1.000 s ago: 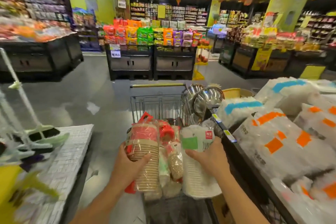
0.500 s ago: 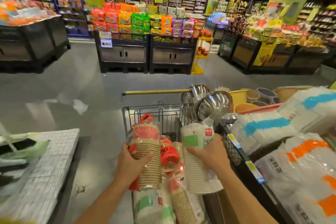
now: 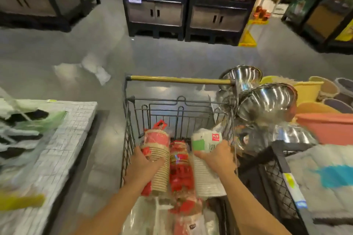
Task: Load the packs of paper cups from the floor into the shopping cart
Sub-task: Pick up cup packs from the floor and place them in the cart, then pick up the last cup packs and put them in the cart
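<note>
My left hand [image 3: 142, 165] grips a pack of brown paper cups [image 3: 159, 160] with a red wrapper top. My right hand [image 3: 217, 155] grips a pack of white paper cups [image 3: 207, 170] with a green and red label. Both packs are held side by side inside the wire shopping cart [image 3: 127, 135], low between its walls. Between them lies a red-wrapped pack of cups [image 3: 180, 166], with more packs in clear plastic beneath it at the cart's near end. The cart's brass-coloured handle [image 3: 179, 79] is at the far side.
Steel bowls [image 3: 265, 101] hang at the cart's right. A black wire bin with white packs [image 3: 324, 177] stands on the right. A white gridded display top [image 3: 57, 149] is on the left. Grey floor stretches ahead to dark snack stands [image 3: 187, 15]. Coloured basins [image 3: 324, 126] sit at right.
The view has tipped downward and both hands have carried the two packs forward and lower into the cart. The grips on the packs are unchanged.
</note>
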`<state>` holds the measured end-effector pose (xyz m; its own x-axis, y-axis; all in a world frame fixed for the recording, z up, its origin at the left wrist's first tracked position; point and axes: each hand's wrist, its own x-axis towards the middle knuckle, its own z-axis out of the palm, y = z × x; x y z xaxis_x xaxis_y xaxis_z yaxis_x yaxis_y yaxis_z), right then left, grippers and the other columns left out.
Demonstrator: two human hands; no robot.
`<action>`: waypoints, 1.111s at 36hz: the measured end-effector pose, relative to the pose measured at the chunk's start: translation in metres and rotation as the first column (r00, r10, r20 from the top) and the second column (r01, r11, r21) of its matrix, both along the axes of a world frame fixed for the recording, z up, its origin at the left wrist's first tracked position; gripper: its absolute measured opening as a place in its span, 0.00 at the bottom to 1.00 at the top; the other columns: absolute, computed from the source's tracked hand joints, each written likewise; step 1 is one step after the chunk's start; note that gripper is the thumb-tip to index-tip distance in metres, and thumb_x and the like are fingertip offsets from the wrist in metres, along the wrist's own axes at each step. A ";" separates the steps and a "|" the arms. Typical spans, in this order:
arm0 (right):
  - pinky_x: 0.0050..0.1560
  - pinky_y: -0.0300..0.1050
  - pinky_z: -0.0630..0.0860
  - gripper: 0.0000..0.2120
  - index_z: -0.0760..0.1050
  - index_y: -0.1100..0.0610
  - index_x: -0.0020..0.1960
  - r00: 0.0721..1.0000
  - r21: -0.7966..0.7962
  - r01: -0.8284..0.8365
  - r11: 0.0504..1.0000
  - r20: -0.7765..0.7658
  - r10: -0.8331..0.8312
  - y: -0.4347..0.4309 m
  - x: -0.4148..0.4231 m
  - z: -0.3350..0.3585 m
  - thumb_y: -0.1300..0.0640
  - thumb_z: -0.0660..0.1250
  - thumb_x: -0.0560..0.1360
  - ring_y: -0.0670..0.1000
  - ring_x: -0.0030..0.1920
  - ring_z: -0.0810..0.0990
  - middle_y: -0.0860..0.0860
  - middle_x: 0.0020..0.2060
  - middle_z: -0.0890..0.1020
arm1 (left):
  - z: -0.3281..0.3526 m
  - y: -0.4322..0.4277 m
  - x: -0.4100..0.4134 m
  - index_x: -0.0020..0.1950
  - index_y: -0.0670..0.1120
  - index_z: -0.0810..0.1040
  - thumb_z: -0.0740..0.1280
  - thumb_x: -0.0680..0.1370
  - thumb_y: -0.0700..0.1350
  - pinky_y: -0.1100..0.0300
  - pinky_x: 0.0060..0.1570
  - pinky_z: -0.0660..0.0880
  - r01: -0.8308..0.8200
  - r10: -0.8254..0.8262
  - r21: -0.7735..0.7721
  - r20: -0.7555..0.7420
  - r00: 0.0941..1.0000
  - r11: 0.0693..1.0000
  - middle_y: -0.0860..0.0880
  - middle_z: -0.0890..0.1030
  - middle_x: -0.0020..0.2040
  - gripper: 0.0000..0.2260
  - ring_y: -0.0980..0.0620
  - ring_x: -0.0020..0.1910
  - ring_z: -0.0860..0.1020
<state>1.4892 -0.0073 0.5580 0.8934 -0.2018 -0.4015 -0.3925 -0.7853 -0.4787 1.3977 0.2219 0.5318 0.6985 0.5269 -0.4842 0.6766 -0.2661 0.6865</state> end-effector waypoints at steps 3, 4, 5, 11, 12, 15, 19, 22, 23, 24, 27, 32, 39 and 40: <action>0.65 0.62 0.73 0.55 0.60 0.61 0.72 0.997 -0.064 -0.019 0.998 -0.081 0.014 0.005 0.016 -0.030 0.29 0.78 0.60 0.63 0.69 0.73 0.58 0.67 0.71 | -0.016 -0.002 0.017 0.73 0.54 0.63 0.77 0.55 0.68 0.44 0.57 0.80 -0.037 0.036 -0.013 -0.072 0.997 0.999 0.49 0.78 0.60 0.50 0.45 0.54 0.81; 0.66 0.63 0.73 0.55 0.59 0.61 0.72 0.994 -0.078 -0.026 0.997 -0.107 0.018 0.005 0.020 -0.039 0.28 0.78 0.61 0.63 0.69 0.72 0.58 0.68 0.70 | -0.019 -0.002 0.023 0.72 0.52 0.64 0.77 0.56 0.67 0.45 0.56 0.80 -0.046 0.044 -0.017 -0.093 0.995 0.999 0.49 0.79 0.59 0.48 0.45 0.53 0.82; 0.66 0.63 0.72 0.55 0.59 0.61 0.73 0.991 -0.084 -0.029 0.996 -0.130 0.018 0.006 0.024 -0.048 0.28 0.77 0.63 0.63 0.70 0.72 0.58 0.69 0.70 | -0.019 -0.004 0.028 0.71 0.50 0.66 0.78 0.59 0.65 0.47 0.55 0.80 -0.047 0.045 -0.016 -0.111 0.993 0.999 0.48 0.80 0.58 0.46 0.45 0.53 0.82; 0.65 0.65 0.73 0.44 0.59 0.60 0.74 0.991 -0.102 -0.054 0.993 -0.131 0.040 -0.001 0.036 -0.084 0.36 0.74 0.72 0.64 0.71 0.69 0.58 0.71 0.69 | -0.023 -0.005 0.053 0.66 0.48 0.74 0.76 0.62 0.65 0.52 0.55 0.78 -0.018 0.027 0.052 -0.176 0.984 0.999 0.48 0.82 0.56 0.38 0.45 0.53 0.82; 0.65 0.65 0.73 0.44 0.58 0.60 0.75 0.992 -0.109 -0.060 0.992 -0.120 0.046 -0.001 0.037 -0.087 0.36 0.73 0.73 0.64 0.71 0.69 0.58 0.71 0.69 | -0.027 -0.005 0.054 0.66 0.49 0.74 0.75 0.60 0.67 0.51 0.56 0.79 -0.019 0.031 0.066 -0.179 0.983 0.998 0.48 0.82 0.56 0.40 0.46 0.53 0.82; 0.64 0.64 0.74 0.42 0.57 0.60 0.77 0.993 -0.133 -0.085 0.988 -0.098 0.072 0.000 0.038 -0.090 0.38 0.71 0.75 0.65 0.70 0.70 0.59 0.71 0.69 | -0.051 0.003 0.056 0.68 0.52 0.71 0.70 0.58 0.71 0.48 0.55 0.80 0.020 -0.001 0.145 -0.130 0.991 0.989 0.50 0.81 0.57 0.43 0.48 0.53 0.82; 0.64 0.62 0.74 0.43 0.56 0.60 0.77 0.990 -0.121 -0.131 0.984 -0.075 0.123 0.003 0.033 -0.088 0.37 0.71 0.75 0.64 0.70 0.70 0.59 0.70 0.68 | -0.067 0.007 0.049 0.73 0.54 0.67 0.67 0.60 0.71 0.46 0.59 0.79 0.078 -0.056 0.201 -0.115 0.992 0.976 0.49 0.78 0.60 0.44 0.47 0.57 0.79; 0.65 0.60 0.73 0.42 0.59 0.61 0.77 0.976 -0.167 -0.214 0.963 0.009 0.218 0.012 0.030 -0.080 0.35 0.68 0.76 0.62 0.71 0.70 0.59 0.70 0.70 | -0.030 0.001 0.041 0.76 0.54 0.67 0.71 0.66 0.64 0.48 0.61 0.76 0.093 -0.075 0.185 -0.100 0.992 0.978 0.47 0.74 0.66 0.40 0.46 0.61 0.76; 0.67 0.60 0.72 0.42 0.60 0.61 0.78 0.967 -0.166 -0.245 0.955 0.036 0.254 0.018 0.030 -0.075 0.35 0.67 0.76 0.62 0.72 0.69 0.59 0.72 0.70 | -0.020 0.001 0.037 0.76 0.54 0.67 0.73 0.70 0.60 0.54 0.56 0.76 0.104 -0.088 0.188 -0.091 0.992 0.977 0.47 0.73 0.66 0.36 0.49 0.58 0.76; 0.69 0.61 0.71 0.41 0.60 0.61 0.78 0.956 -0.155 -0.275 0.949 0.062 0.287 0.026 0.030 -0.070 0.36 0.66 0.77 0.62 0.73 0.68 0.60 0.73 0.69 | -0.009 0.002 0.034 0.75 0.54 0.69 0.74 0.72 0.57 0.61 0.49 0.74 0.129 -0.112 0.206 -0.092 0.989 0.970 0.48 0.74 0.66 0.32 0.52 0.54 0.75; 0.67 0.58 0.73 0.35 0.63 0.60 0.76 0.898 -0.121 -0.420 0.900 0.090 0.431 0.059 0.029 -0.043 0.39 0.65 0.79 0.62 0.71 0.71 0.60 0.72 0.71 | 0.021 0.014 0.020 0.70 0.52 0.74 0.73 0.75 0.55 0.65 0.49 0.72 0.187 -0.168 0.282 -0.090 0.982 0.941 0.50 0.76 0.65 0.24 0.54 0.54 0.77; 0.65 0.58 0.75 0.33 0.62 0.56 0.77 0.697 -0.112 -0.695 0.710 0.138 0.704 0.137 0.007 0.024 0.38 0.62 0.80 0.60 0.68 0.74 0.56 0.71 0.72 | 0.077 0.065 -0.033 0.76 0.53 0.68 0.68 0.76 0.61 0.50 0.70 0.70 0.129 -0.122 0.438 -0.045 0.991 0.890 0.52 0.70 0.75 0.30 0.49 0.71 0.71; 0.66 0.53 0.71 0.28 0.65 0.54 0.77 0.324 -0.210 -0.905 0.370 0.225 0.919 0.260 -0.098 0.121 0.42 0.63 0.81 0.60 0.70 0.73 0.55 0.70 0.73 | 0.175 0.142 -0.175 0.76 0.53 0.68 0.61 0.73 0.65 0.50 0.68 0.71 -0.069 0.097 0.594 -0.015 0.995 0.802 0.50 0.72 0.74 0.34 0.46 0.70 0.73; 0.66 0.52 0.71 0.27 0.67 0.55 0.75 0.270 -0.215 -0.921 0.324 0.246 0.931 0.277 -0.120 0.133 0.43 0.64 0.81 0.60 0.69 0.74 0.55 0.68 0.75 | 0.185 0.153 -0.203 0.76 0.52 0.68 0.60 0.72 0.66 0.50 0.68 0.71 -0.112 0.133 0.609 0.011 0.991 0.786 0.49 0.72 0.74 0.34 0.46 0.70 0.73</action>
<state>1.3695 0.2701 0.6909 0.5397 0.8338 -0.1161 0.7515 -0.5393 -0.3800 1.1950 0.3746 0.7163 0.5981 0.7995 -0.0559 0.7502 -0.5339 0.3902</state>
